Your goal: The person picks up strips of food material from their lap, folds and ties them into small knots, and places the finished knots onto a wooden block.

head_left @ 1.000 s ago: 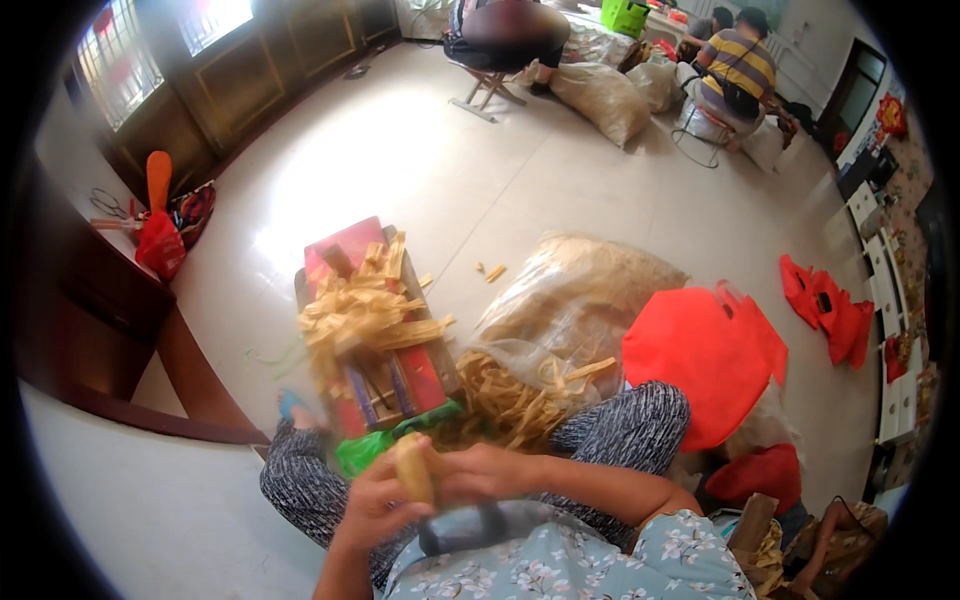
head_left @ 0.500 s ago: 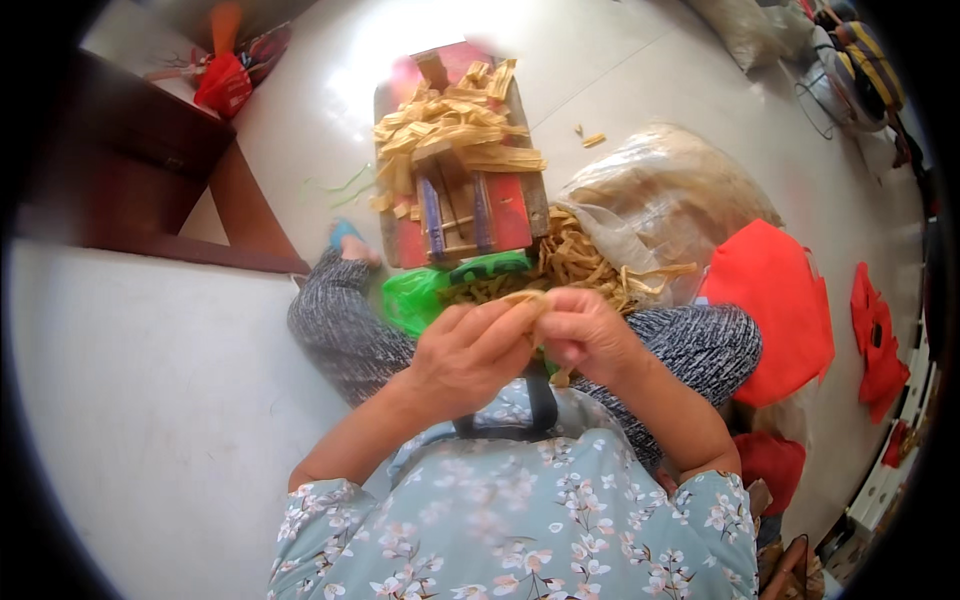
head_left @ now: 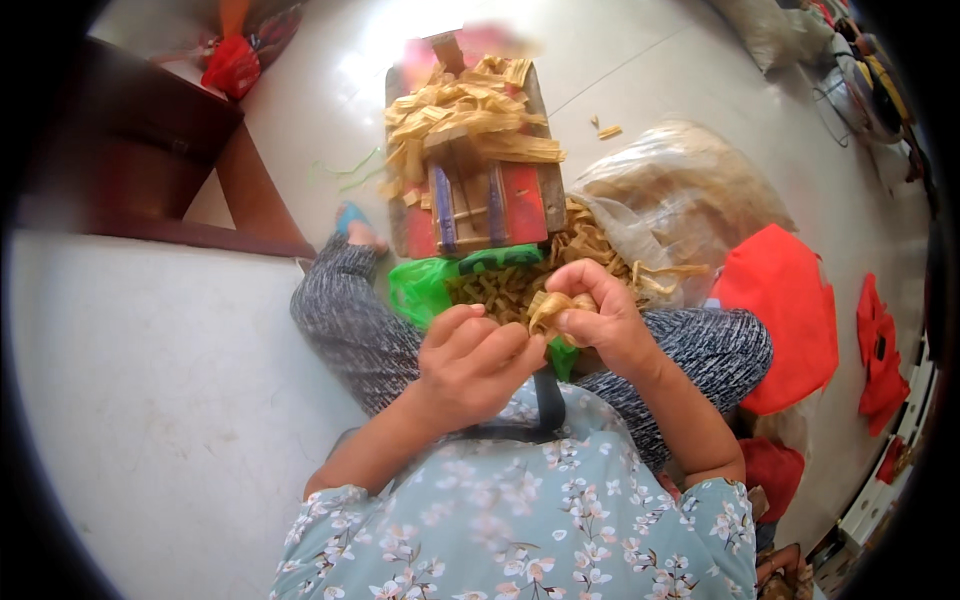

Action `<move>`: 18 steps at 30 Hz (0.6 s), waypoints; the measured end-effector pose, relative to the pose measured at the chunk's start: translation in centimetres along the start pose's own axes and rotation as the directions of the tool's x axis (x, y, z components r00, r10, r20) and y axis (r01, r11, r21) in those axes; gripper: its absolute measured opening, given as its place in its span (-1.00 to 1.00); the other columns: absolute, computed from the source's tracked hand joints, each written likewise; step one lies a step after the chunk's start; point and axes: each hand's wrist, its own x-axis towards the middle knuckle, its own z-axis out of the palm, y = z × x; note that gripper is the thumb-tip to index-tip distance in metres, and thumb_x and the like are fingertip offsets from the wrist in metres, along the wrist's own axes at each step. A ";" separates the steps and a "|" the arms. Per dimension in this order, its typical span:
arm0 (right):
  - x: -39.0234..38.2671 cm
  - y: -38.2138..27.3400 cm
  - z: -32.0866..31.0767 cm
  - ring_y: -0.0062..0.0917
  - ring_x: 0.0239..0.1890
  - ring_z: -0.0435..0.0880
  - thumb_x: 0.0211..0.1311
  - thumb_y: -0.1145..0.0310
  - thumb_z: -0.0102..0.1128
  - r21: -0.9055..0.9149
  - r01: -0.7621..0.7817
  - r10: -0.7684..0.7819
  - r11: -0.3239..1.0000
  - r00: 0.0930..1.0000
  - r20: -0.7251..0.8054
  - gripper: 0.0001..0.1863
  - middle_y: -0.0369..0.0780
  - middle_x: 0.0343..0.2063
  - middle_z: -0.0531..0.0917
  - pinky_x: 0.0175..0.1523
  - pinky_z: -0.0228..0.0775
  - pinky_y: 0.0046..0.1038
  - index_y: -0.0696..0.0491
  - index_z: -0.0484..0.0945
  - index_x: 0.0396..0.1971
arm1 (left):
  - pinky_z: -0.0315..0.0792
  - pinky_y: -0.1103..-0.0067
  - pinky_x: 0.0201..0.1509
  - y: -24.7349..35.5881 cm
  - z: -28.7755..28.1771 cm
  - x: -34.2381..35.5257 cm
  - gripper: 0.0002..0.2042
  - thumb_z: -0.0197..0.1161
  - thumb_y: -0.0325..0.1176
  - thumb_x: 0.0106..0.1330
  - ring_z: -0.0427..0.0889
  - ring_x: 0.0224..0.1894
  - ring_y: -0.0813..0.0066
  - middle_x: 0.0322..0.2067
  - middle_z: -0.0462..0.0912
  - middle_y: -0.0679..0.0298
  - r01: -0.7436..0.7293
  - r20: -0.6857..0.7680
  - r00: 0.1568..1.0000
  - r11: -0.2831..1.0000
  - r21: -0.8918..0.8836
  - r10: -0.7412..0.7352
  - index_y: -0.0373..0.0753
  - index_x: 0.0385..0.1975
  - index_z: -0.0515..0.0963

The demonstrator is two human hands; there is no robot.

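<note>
Right hand (head_left: 608, 328) is pinching a folded tan strip (head_left: 550, 311), left hand (head_left: 468, 362) is hovering just beside it, fingers curled, can't tell if gripping anything.

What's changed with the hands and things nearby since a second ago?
The view has tilted down. The bare right hand has drawn slightly away from the bare left hand, keeping its pinch on the curled tan strip; whether the left has let go is unclear. The strip-laden red wooden board and large red fabric bag stay put.
</note>
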 end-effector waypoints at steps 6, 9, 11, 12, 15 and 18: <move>-0.4 -0.2 -0.1 -0.71 -0.21 0.54 0.23 0.53 0.22 0.111 -0.209 0.188 0.972 0.967 0.174 -0.59 -0.28 -0.14 0.61 -0.08 0.44 -0.61 0.15 0.49 0.11 | 0.34 0.38 -0.24 -1.5 1.0 -1.1 -0.82 0.46 -0.33 0.07 0.51 -0.44 0.30 -0.53 0.55 0.34 0.397 0.249 0.914 0.839 -0.373 -0.321 -0.20 -0.35 0.66; 0.0 0.5 1.2 -0.72 -0.31 0.54 0.26 0.47 0.23 -0.118 0.029 -0.019 0.993 0.996 0.090 -0.55 -0.33 -0.25 0.64 -0.20 0.44 -0.60 0.15 0.47 0.16 | 0.35 0.57 -0.44 -1.6 1.3 -1.5 -0.83 0.44 -0.36 0.16 0.49 -0.58 0.53 -0.57 0.59 0.30 0.602 0.411 0.799 0.562 -0.568 -0.439 -0.30 -0.38 0.63; -0.2 -0.2 1.0 -0.72 -0.41 0.53 0.28 0.45 0.22 -0.417 0.155 -0.101 0.895 0.984 0.149 -0.56 -0.35 -0.37 0.65 -0.29 0.43 -0.57 0.16 0.47 0.16 | 0.33 0.66 -0.51 -1.8 1.2 -1.8 -0.87 0.39 -0.39 0.21 0.47 -0.61 0.63 -0.55 0.62 0.31 0.748 0.565 0.632 0.225 -0.625 -0.530 -0.30 -0.39 0.63; -0.3 -0.7 0.8 -0.72 -0.46 0.52 0.29 0.44 0.22 -0.548 0.220 -0.139 0.807 0.973 0.187 -0.56 -0.36 -0.43 0.65 -0.34 0.42 -0.55 0.17 0.46 0.16 | 0.32 0.70 -0.54 -2.3 0.9 -1.8 -0.90 0.37 -0.41 0.23 0.46 -0.62 0.67 -0.54 0.63 0.30 0.786 0.648 0.518 0.012 -0.619 -0.558 -0.30 -0.39 0.63; -1.2 -1.6 -1.7 -0.71 -0.54 0.49 0.29 0.43 0.21 -0.296 -0.019 0.047 0.955 0.995 0.086 -0.55 -0.32 -0.58 0.61 -0.41 0.39 -0.49 0.16 0.46 0.17 | 0.33 0.72 -0.55 -3.9 -0.2 -2.2 -0.93 0.32 -0.46 0.24 0.44 -0.64 0.68 -0.55 0.61 0.30 0.658 0.670 0.421 -0.302 -0.689 -0.611 -0.32 -0.37 0.60; -1.1 -1.8 -1.5 -0.58 -0.61 0.55 0.29 0.39 0.21 -0.574 0.128 -0.033 0.809 0.984 0.173 -0.70 -0.23 -0.61 0.59 -0.45 0.39 -0.41 0.12 0.57 0.00 | 0.36 0.70 -0.48 -4.2 0.3 -2.7 -0.89 0.31 -0.43 0.26 0.43 -0.64 0.63 -0.60 0.55 0.33 0.565 0.650 0.401 -0.385 -0.730 -0.645 -0.33 -0.36 0.56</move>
